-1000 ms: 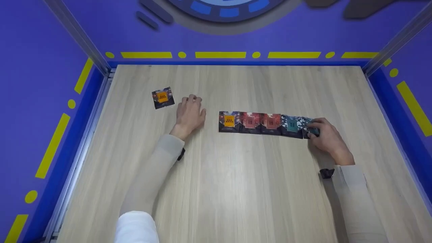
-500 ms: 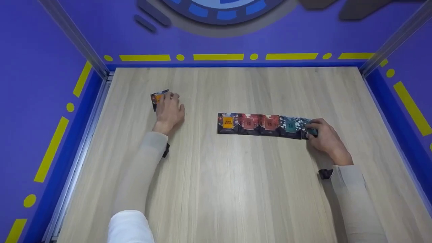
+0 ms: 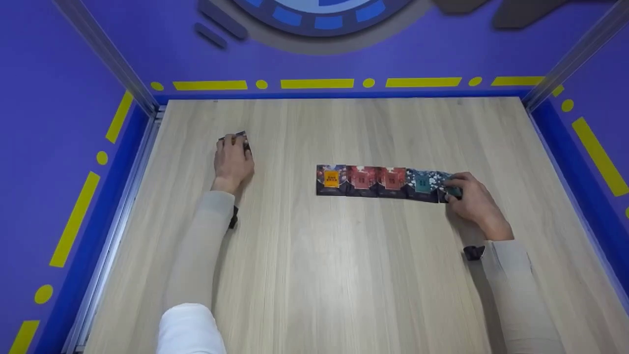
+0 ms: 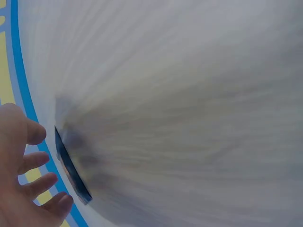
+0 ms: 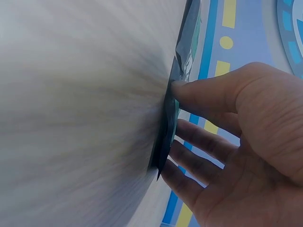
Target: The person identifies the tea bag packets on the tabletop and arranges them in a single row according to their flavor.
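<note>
In the head view, my left hand [image 3: 232, 162] lies over a dark square packet [image 3: 247, 142] at the far left, covering most of it. In the left wrist view, its relaxed fingers hover just above the flat packet [image 4: 71, 165]. At the right end of a row of packets, my right hand [image 3: 475, 204] holds a green packet [image 3: 454, 190] between thumb and fingers. The right wrist view has the thumb on this green packet [image 5: 170, 111], with the other fingers along its far side. Leftward in the row come another green packet [image 3: 423, 184], two red packets [image 3: 362, 180] and an orange-labelled packet [image 3: 331, 180].
Everything lies on a light wood table [image 3: 314, 275]. A blue back wall [image 3: 314, 64] and side walls with yellow markings enclose it. Metal rails run along the left and right sides.
My left hand has moved left and come over the lone packet, which was in full view a second ago. The right hand and the row have stayed in place.
</note>
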The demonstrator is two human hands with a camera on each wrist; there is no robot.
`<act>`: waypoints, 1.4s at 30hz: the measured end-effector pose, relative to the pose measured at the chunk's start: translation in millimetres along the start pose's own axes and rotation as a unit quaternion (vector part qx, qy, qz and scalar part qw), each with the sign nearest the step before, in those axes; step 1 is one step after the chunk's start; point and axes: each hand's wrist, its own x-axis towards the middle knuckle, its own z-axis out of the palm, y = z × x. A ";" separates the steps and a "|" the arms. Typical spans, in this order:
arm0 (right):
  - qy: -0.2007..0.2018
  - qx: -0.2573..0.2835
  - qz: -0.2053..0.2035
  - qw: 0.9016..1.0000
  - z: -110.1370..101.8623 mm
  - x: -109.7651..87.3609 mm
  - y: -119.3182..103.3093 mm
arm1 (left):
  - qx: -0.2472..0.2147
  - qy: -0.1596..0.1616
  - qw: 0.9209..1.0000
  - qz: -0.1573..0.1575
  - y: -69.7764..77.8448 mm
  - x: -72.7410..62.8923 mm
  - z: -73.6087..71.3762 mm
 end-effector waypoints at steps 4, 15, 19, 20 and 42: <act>0.000 -0.001 0.002 1.000 0.6 -0.1 -0.2 | -0.002 -0.010 1.000 -0.006 -4.7 0.2 1.3; 0.001 0.000 0.007 1.000 1.9 -1.2 -1.8 | -0.008 -0.022 1.000 -0.005 -5.3 -5.5 -1.3; -0.003 -0.001 0.011 1.000 1.8 -1.2 -2.7 | -0.005 -0.028 1.000 -0.006 -4.5 -8.4 -1.9; -0.003 -0.001 0.012 1.000 1.7 -1.1 -2.8 | -0.004 -0.029 1.000 -0.007 -4.2 -9.0 -1.9; 0.001 0.001 0.016 1.000 -0.1 -1.9 -4.9 | 0.022 -0.056 0.998 0.032 19.2 -28.9 3.4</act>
